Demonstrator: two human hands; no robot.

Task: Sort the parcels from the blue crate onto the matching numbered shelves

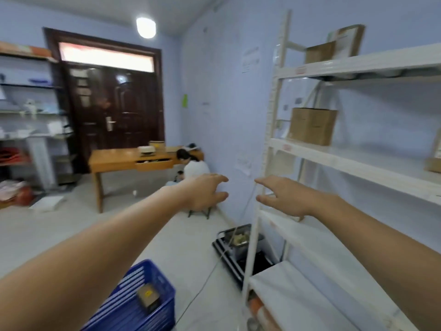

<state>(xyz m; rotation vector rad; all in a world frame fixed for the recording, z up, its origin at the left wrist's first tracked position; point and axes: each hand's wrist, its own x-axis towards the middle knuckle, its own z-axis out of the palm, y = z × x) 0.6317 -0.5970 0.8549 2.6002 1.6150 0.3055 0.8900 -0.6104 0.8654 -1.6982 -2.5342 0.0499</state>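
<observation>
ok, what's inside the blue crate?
One small brown parcel with a yellow label lies in the blue crate. The left forearm and the frame edge hide the crate's near part, so more may be there. Both hands are empty.

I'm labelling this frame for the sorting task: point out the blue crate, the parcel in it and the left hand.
blue crate (124, 304): head view, slatted side wall.
parcel (147, 296): head view, top face.
left hand (205, 192): head view, back of hand.

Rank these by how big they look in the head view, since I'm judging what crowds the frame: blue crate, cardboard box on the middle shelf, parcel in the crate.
1. blue crate, nearest the camera and partly cut off
2. cardboard box on the middle shelf
3. parcel in the crate
</observation>
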